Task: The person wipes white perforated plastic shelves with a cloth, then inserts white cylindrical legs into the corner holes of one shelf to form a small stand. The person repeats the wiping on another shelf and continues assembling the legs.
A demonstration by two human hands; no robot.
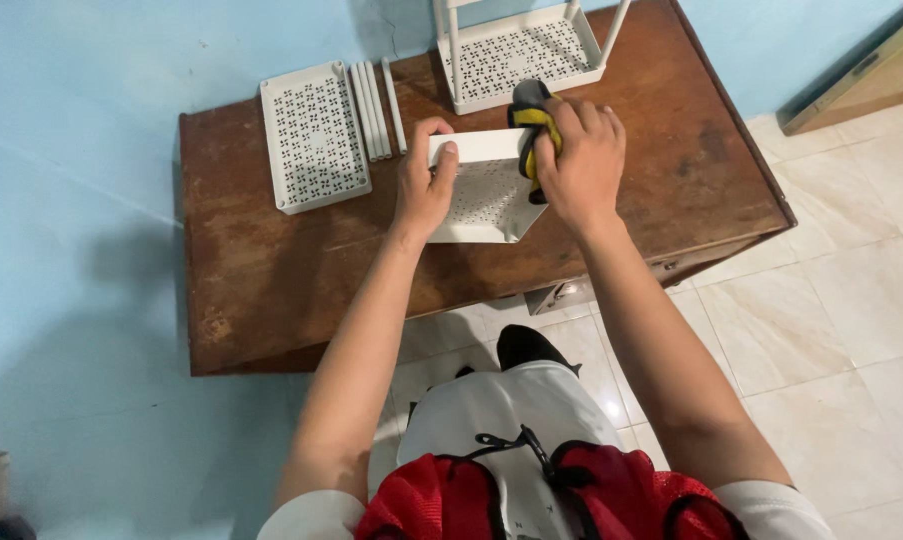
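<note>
Filling the middle of the frame, a dark brown wooden worktop [271, 290] with a scuffed, worn surface stands against a pale blue wall [71, 200], with glossy cream floor tiles [851, 300] at the right. At the upper centre of the frame stands a white plastic shelf unit [516, 50], a perforated rectangular tray with thin round posts rising from its corners. At the upper left of the worktop lies a flat white tray [314, 135] of the same kind, its surface pierced with a regular pattern of small holes, and just beside its right edge lie several slim white rods [375, 108], side by side.

In the centre of the frame, a third white perforated tray [481, 195] is held tilted above the worktop between both hands. The left hand [423, 180] has its grip closed on the tray's left edge, thumb over the top rim and fingers behind. The right hand [579, 160] has its grip pressed together around a bunched yellow and black cloth [531, 120], soft and crumpled, which touches the tray's upper right corner.
</note>
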